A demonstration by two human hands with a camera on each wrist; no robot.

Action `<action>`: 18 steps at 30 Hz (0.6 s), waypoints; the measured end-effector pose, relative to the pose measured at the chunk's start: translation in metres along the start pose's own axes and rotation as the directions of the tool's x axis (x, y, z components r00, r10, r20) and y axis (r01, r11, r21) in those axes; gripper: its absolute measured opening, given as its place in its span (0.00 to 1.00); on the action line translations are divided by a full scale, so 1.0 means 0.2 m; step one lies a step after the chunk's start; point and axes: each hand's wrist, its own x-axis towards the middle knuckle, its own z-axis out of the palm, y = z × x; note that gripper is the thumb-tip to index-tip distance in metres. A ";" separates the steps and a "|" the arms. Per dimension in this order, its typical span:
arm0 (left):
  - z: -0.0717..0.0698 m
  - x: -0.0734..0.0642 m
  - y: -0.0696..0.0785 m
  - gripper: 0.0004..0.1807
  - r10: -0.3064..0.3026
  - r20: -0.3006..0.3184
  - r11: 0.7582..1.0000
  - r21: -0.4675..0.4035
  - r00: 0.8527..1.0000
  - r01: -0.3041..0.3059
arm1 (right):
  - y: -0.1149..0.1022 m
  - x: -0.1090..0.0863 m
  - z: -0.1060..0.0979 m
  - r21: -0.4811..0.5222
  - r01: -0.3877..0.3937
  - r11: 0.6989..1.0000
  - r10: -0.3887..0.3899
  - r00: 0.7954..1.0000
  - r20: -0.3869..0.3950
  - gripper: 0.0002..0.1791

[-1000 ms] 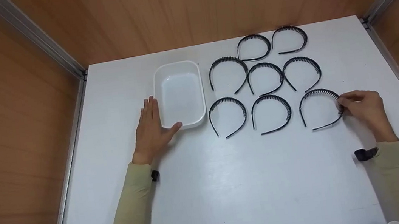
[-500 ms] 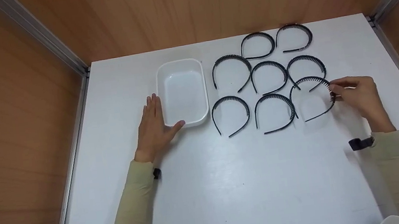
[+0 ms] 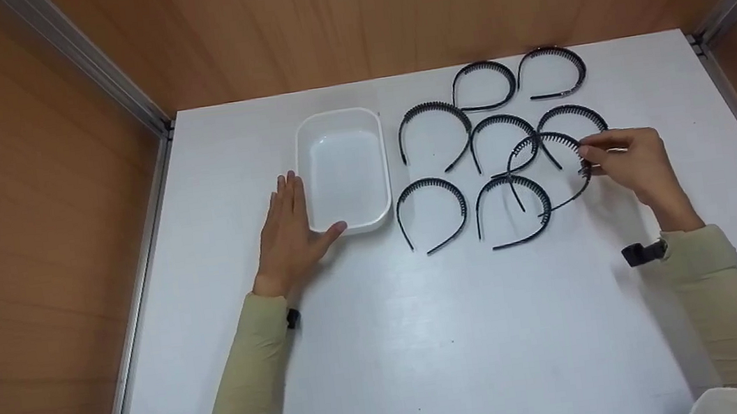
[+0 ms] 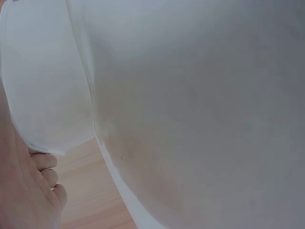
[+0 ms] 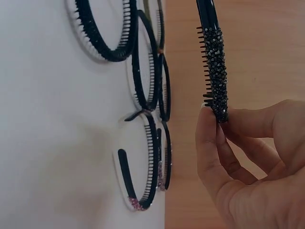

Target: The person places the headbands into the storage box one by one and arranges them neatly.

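Your work looks barely begun: a raised headband (image 5: 217, 71) is at the tray's (image 3: 380, 163) 3 o'clock, seven other headbands (image 3: 432, 181) lie on the tabletop (image 3: 372, 347) from its 2 to its 4, and none is inside. Your right hand (image 3: 637, 161) pinches the raised one between its fingers; your left hand (image 3: 286, 237), fingers straight, rests against the tray's 8 o'clock. Only the right wrist view shows the dark glittering stones (image 5: 218, 57).

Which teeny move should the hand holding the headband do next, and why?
Probably the right hand should carry its headband left towards the white tray: the headband is held up off the table, the tray looks empty, and the left hand is at its edge.
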 end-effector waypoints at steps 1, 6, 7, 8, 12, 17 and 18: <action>0.00 0.00 0.00 0.68 0.003 -0.001 1.000 0.004 1.000 -0.003 | -0.01 0.01 0.01 0.005 0.008 1.000 -0.008 1.000 -0.001 0.22; 0.00 0.00 0.00 0.68 0.004 -0.011 1.000 0.014 1.000 -0.004 | -0.07 0.03 0.07 0.010 0.055 0.998 -0.055 0.998 0.006 0.19; 0.00 0.00 0.01 0.67 0.003 -0.007 1.000 0.013 1.000 -0.003 | -0.08 0.04 0.09 0.005 0.064 0.998 -0.064 0.998 0.011 0.19; 0.00 0.00 0.01 0.67 0.000 0.001 1.000 0.010 1.000 0.000 | -0.09 0.04 0.10 -0.004 0.071 0.997 -0.071 0.997 0.016 0.18; 0.00 -0.01 0.02 0.67 -0.006 0.053 1.000 0.000 0.999 0.006 | -0.12 0.05 0.14 -0.019 0.090 0.996 -0.089 0.996 0.027 0.17; 0.00 0.01 0.01 0.66 0.003 0.043 1.000 0.016 0.999 -0.003 | -0.18 0.09 0.19 0.013 0.129 0.992 -0.130 0.991 0.039 0.16; -0.01 0.01 0.01 0.66 0.007 0.032 1.000 0.019 0.999 -0.008 | -0.19 0.10 0.20 0.014 0.137 0.990 -0.138 0.990 0.041 0.15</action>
